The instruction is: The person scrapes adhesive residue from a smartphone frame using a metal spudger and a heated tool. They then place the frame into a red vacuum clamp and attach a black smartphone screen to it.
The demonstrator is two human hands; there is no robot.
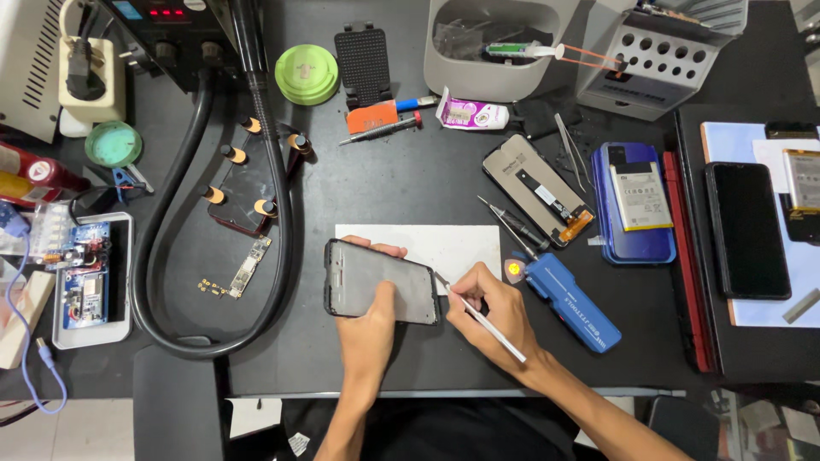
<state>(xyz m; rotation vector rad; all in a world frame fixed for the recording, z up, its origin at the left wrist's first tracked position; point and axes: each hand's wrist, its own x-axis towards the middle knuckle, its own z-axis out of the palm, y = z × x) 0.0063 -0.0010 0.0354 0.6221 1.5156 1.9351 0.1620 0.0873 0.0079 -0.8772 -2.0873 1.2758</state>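
The phone frame lies flat on a white mat at the desk centre. Its lower edge is hidden beneath the left hand, whose thumb presses on the panel while its fingers clamp round the far edge. The right hand pinches a white-handled tool; the tip meets the frame's right edge, contact detail indistinct. A blue tool lies just beside.

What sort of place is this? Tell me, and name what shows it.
Most likely a phone repair bench. The left hand steadies a bare phone frame while the right hand works its edge with a thin tool. An opened phone and loose circuit board lie nearby.
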